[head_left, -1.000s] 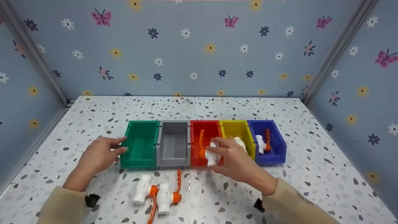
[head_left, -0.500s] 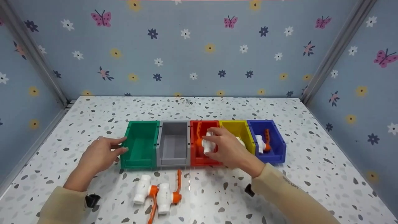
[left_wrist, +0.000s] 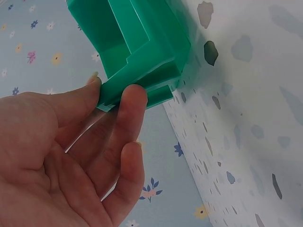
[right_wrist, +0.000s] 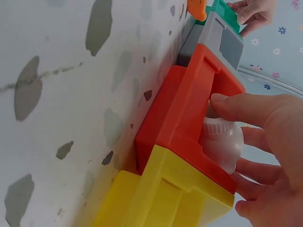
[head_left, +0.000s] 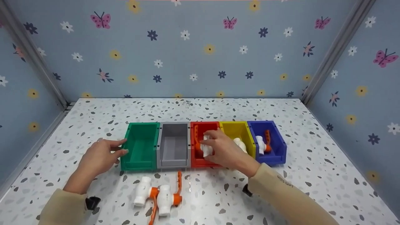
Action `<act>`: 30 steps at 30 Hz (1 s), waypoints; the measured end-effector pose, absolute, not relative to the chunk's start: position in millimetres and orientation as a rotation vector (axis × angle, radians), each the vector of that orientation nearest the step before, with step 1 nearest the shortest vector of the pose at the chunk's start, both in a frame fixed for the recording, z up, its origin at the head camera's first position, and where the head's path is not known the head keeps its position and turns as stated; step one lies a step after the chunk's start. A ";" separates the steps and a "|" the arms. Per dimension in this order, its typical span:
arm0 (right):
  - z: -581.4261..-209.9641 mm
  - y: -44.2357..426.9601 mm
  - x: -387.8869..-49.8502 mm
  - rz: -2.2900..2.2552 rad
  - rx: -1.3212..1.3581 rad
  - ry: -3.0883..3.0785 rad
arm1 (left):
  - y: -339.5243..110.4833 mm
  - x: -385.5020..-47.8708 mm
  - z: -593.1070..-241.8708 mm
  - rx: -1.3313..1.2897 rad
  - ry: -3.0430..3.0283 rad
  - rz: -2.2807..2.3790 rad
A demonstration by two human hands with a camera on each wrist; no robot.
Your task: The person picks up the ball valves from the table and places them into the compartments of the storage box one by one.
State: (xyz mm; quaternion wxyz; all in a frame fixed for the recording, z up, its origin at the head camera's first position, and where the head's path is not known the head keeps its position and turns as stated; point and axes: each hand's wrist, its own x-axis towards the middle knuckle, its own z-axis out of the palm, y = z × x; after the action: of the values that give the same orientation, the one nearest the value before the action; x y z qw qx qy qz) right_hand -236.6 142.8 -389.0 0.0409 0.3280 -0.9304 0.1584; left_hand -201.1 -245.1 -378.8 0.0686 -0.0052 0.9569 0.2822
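Observation:
In the head view my right hand (head_left: 223, 148) holds a white ball valve (head_left: 206, 147) with an orange lever, low inside the red bin (head_left: 206, 163). The right wrist view shows thumb and fingers around the valve's white body (right_wrist: 223, 142); its lever is hidden there. My left hand (head_left: 101, 154) pinches the left side wall of the green bin (head_left: 139, 164) between thumb and fingers, as the left wrist view shows at the bin's edge (left_wrist: 135, 71). Two more ball valves, a left one (head_left: 143, 190) and a right one (head_left: 165, 200), lie side by side on the table before the bins.
The grey bin (head_left: 173, 163) stands between the green and red ones. To the right, the yellow bin (head_left: 232, 126) holds a white valve (head_left: 240, 145), partly hidden, and the blue bin (head_left: 273, 159) holds another valve (head_left: 261, 145). A patterned wall (head_left: 200, 62) rises behind the speckled table.
My right hand has moved left and down with the ball valve, from over the front of the red bin to inside it. The left hand has stayed on the green bin.

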 end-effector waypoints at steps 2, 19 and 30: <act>-389.9 143.4 -237.4 0.489 1.015 -2.855 | -245.1 -201.3 -378.9 -0.013 2.883 0.849; -401.5 151.6 -238.1 0.244 1.124 -2.853 | -243.4 -202.3 -379.1 -0.006 2.887 0.819; -412.4 154.9 -227.5 0.008 1.153 -2.781 | -243.2 -201.5 -378.8 -0.015 2.886 0.835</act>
State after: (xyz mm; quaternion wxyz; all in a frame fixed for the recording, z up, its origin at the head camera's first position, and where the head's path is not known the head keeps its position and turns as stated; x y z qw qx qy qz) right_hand -227.5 154.9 -412.4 0.0656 0.3821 -0.9218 0.0026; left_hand -201.5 -243.2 -378.8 0.0686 -0.0050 0.9583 0.2773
